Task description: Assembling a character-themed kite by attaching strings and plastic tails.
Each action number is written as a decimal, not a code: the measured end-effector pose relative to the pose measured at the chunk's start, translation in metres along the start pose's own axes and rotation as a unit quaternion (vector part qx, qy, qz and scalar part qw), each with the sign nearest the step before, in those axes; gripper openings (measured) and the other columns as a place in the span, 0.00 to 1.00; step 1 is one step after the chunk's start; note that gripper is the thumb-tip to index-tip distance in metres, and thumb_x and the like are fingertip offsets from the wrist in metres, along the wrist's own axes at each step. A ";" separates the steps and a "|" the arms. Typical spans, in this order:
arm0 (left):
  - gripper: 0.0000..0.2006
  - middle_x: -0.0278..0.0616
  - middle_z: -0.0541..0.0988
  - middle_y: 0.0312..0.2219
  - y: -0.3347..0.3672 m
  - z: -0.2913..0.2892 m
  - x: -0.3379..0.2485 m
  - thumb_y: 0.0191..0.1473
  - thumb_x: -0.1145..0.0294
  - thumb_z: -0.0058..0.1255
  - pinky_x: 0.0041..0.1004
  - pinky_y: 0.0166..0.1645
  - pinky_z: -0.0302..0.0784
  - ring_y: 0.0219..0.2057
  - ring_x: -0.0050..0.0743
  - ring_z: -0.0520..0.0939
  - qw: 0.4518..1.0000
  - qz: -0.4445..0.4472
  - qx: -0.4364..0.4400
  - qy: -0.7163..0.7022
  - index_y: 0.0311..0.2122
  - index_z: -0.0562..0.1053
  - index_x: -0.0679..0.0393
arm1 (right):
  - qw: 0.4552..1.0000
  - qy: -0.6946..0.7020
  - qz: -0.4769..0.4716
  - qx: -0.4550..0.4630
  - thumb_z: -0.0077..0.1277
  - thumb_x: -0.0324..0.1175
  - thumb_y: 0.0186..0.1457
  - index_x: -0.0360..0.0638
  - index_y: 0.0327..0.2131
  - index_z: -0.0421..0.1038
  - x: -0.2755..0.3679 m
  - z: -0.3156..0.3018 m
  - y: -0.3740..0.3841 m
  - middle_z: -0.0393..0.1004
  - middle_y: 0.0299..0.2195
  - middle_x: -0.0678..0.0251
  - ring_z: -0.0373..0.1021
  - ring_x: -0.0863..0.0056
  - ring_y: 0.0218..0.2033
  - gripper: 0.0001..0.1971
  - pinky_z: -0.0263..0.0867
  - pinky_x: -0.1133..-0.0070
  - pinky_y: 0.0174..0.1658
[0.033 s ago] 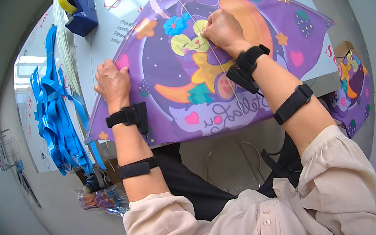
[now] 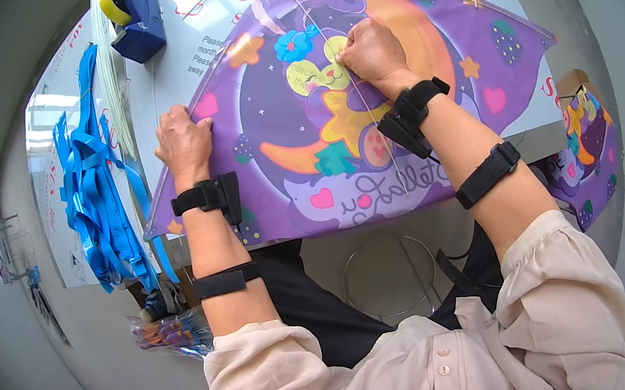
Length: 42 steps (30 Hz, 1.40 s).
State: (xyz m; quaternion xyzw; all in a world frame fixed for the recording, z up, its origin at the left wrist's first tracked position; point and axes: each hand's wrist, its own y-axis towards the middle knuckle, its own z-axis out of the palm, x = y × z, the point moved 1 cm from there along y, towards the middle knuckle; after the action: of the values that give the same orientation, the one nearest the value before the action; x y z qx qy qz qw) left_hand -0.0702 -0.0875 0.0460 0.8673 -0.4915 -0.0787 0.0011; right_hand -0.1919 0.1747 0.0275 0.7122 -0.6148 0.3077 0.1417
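Note:
A purple kite [image 2: 433, 125] printed with an orange moon, a yellow rabbit and hearts lies flat on the white table [image 2: 174, 61]. A thin white rod [image 2: 386, 151] runs down its middle. My left hand [image 2: 183, 138] grips the kite's left edge with curled fingers. My right hand [image 2: 371, 53] rests near the kite's centre, over the rabbit picture, its fingers pinched on the thin rod. Black straps wrap both wrists and forearms.
A blue tape dispenser [image 2: 137, 13] with a yellow roll stands at the table's far left. Beside it lie a bundle of white rods [image 2: 113, 79] and blue ribbons [image 2: 94, 198]. Another purple kite [image 2: 590, 148] hangs at the right. A metal stool ring [image 2: 388, 273] sits below the table.

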 end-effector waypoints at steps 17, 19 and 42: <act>0.09 0.49 0.76 0.38 0.027 -0.016 -0.009 0.40 0.72 0.57 0.40 0.43 0.70 0.44 0.44 0.74 0.993 0.031 -0.004 0.114 0.28 0.73 0.61 | 1.000 -0.010 0.024 0.000 0.47 0.29 0.43 0.36 0.28 0.75 0.008 0.001 -0.003 0.75 0.30 0.48 0.73 0.54 0.34 0.09 0.69 0.65 0.38; 0.14 0.47 0.73 0.43 0.027 -0.011 -0.035 0.40 0.75 0.57 0.40 0.48 0.68 0.47 0.46 0.70 0.981 0.168 -0.097 -0.023 0.36 0.72 0.60 | 1.000 -0.021 0.012 0.004 0.47 0.28 0.42 0.36 0.27 0.75 0.005 0.003 -0.003 0.75 0.29 0.48 0.73 0.54 0.33 0.09 0.69 0.66 0.37; 0.29 0.51 0.62 0.56 0.026 0.054 -0.148 0.48 0.61 0.54 0.39 0.61 0.56 0.58 0.48 0.61 0.896 0.409 0.026 -0.174 0.54 0.63 0.63 | 0.991 0.011 -0.121 -0.057 0.55 0.32 0.42 0.43 0.26 0.68 0.003 0.003 -0.020 0.74 0.24 0.56 0.72 0.57 0.30 0.08 0.67 0.64 0.33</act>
State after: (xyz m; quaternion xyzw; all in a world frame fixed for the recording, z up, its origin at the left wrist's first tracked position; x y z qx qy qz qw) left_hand -0.1750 0.0293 0.0153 0.5623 -0.7968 -0.2082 -0.0746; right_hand -0.1720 0.1747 0.0309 0.7689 -0.5386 0.2609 0.2251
